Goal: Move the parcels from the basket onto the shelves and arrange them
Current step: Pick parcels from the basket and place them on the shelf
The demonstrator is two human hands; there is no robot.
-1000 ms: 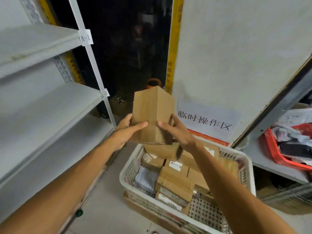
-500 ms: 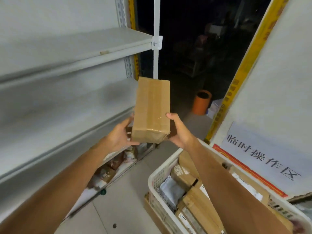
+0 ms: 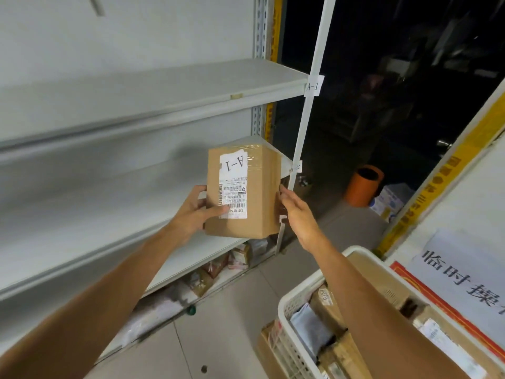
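Box is in the air betw both hands, in front of the mid shelf; I can't tell if it touches the lip. L hand grips it: thumb across the label face, fingers curled round the far side. R hand is flat, fingers straight, pressing the right face, so a clamp, not a grip.

Label reads A-1, upside down. The tag at 1 o'clock of the box also reads A-1 and marks the top shelf at 11. I reckon it goes there.

To do it well: raise the box above that shelf's front edge first, then push in toward 10, label outward, w/ the R palm pressing till the base lands.

Room: open shelf width out to 9-10. The post is just beside the R fingertips, so don't swing right. Basket is at 5, well apart.
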